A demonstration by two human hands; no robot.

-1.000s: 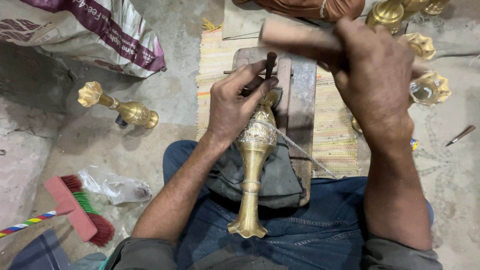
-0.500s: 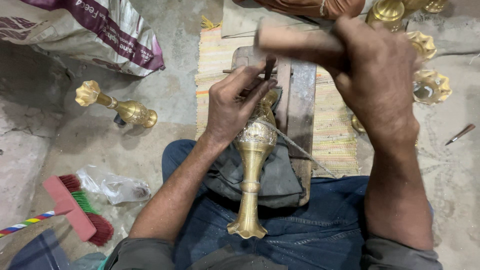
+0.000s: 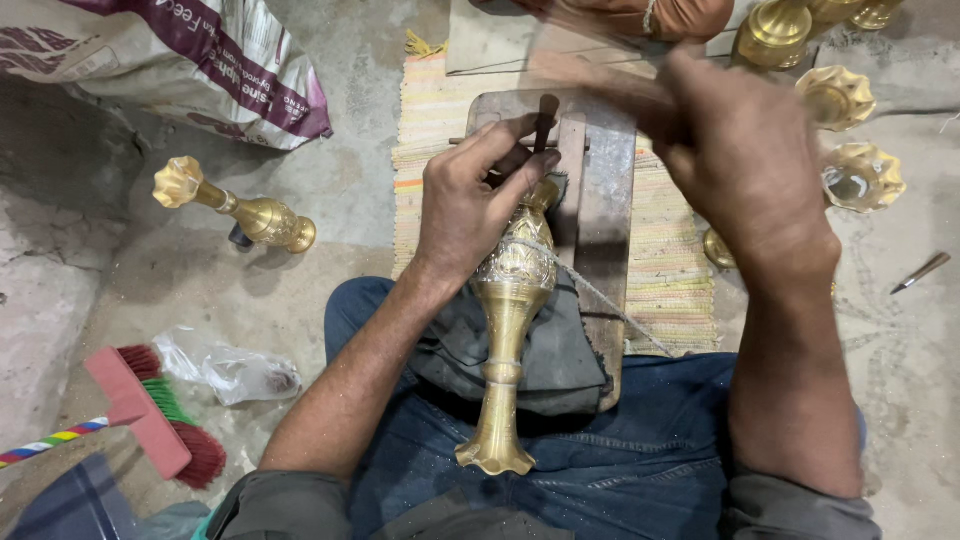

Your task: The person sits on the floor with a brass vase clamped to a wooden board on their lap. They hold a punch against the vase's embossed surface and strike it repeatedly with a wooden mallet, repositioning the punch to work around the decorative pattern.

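A brass vase (image 3: pixel 508 330) lies across my lap on a grey cloth (image 3: pixel 560 345), its flared foot toward me and its engraved body resting on a wooden block (image 3: pixel 605 190). My left hand (image 3: pixel 475 205) presses on the vase body and pinches a dark chisel (image 3: pixel 544 120) upright against it. My right hand (image 3: pixel 745 165) is raised above the block, gripping a wooden mallet handle (image 3: pixel 590 80) that is blurred by motion.
Another brass vase (image 3: pixel 240 212) lies on the concrete floor at left. More brass pieces (image 3: pixel 840 95) stand at the upper right. A printed sack (image 3: pixel 180 60) sits at upper left, a red brush (image 3: pixel 150 415) and crumpled plastic (image 3: pixel 235 370) at lower left, a striped mat (image 3: pixel 680 270) under the block.
My right hand with the mallet has swung slightly and is now blurred. My left hand's fingers have shifted on the chisel. The vase stays in place.
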